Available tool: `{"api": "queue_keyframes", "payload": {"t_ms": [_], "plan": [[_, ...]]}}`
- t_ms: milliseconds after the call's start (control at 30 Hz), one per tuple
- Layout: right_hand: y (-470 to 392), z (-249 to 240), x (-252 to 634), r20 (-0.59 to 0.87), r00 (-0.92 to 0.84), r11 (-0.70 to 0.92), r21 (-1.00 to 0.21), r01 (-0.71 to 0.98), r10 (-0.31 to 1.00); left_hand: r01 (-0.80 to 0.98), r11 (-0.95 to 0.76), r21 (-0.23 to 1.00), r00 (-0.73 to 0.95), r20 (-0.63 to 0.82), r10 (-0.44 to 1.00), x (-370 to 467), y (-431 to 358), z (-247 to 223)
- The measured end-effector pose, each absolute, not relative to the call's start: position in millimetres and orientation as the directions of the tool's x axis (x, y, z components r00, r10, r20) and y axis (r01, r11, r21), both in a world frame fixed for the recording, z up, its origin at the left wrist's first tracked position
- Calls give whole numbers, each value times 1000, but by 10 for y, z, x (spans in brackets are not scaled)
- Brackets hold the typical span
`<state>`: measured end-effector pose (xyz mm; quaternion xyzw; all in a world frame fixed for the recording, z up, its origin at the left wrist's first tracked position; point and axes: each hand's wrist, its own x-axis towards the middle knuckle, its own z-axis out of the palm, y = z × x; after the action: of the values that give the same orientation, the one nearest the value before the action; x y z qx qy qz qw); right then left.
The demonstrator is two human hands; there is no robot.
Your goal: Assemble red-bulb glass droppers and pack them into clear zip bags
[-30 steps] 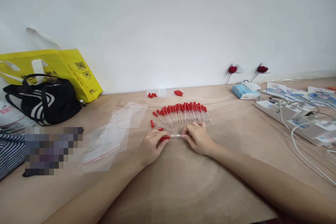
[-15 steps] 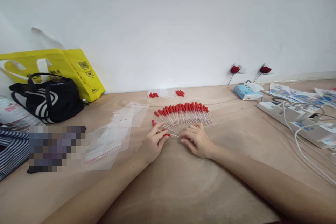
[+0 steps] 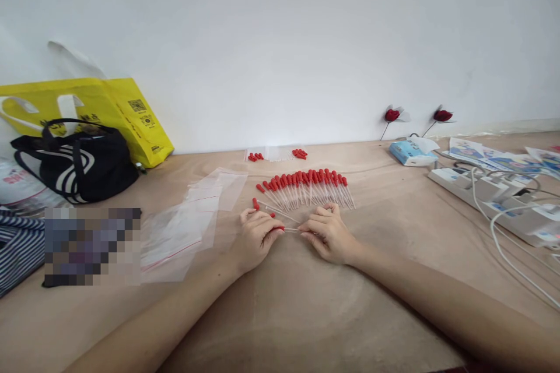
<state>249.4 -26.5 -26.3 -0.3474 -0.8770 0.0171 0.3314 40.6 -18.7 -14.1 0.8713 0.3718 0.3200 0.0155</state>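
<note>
My left hand [image 3: 258, 238] is closed, pinching the red rubber bulb [image 3: 280, 228] of a dropper. From that bulb a thin clear tube [image 3: 290, 230] runs across to my right hand [image 3: 327, 234], whose fingers are closed on its other end. Just beyond my hands lies a fanned row of droppers [image 3: 308, 186], red bulbs pointing away and clear tubes toward me. By my left fingers rest a loose red bulb [image 3: 255, 203] and a bare clear tube [image 3: 280, 213]. Part of another red bulb shows behind those fingers.
Clear zip bags [image 3: 184, 227] lie fanned to the left. Against the wall is a bag with small red bulbs [image 3: 299, 154]. A black bag [image 3: 87, 163] and yellow bag [image 3: 153, 140] stand left. On the right are a tissue pack [image 3: 411, 153] and a power strip [image 3: 494, 204] with cables.
My left hand's fingertips have shifted slightly toward my right hand, bringing the bulb closer onto the tube. My right hand stays nearly in place.
</note>
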Motion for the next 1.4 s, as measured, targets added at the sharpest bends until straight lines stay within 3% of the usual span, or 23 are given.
{"api": "queue_keyframes", "payload": {"t_ms": [367,633,1033,1400], "plan": [[-174,-310,2540,625,-592,789,-63,611,509,599,-756,264,581,506,638,413,-214,-118],[-250,-283,2464,623,-589,784,-65,617,515,599,-781,179,606,537,587,442,-246,-125],[-199,-277,2448,545,-603,778,-158,608,582,567,-824,20,676,561,478,415,-129,-122],[-223,-330,2504,645,-529,766,-141,627,552,581,-813,31,665,557,497,356,-103,-171]]}}
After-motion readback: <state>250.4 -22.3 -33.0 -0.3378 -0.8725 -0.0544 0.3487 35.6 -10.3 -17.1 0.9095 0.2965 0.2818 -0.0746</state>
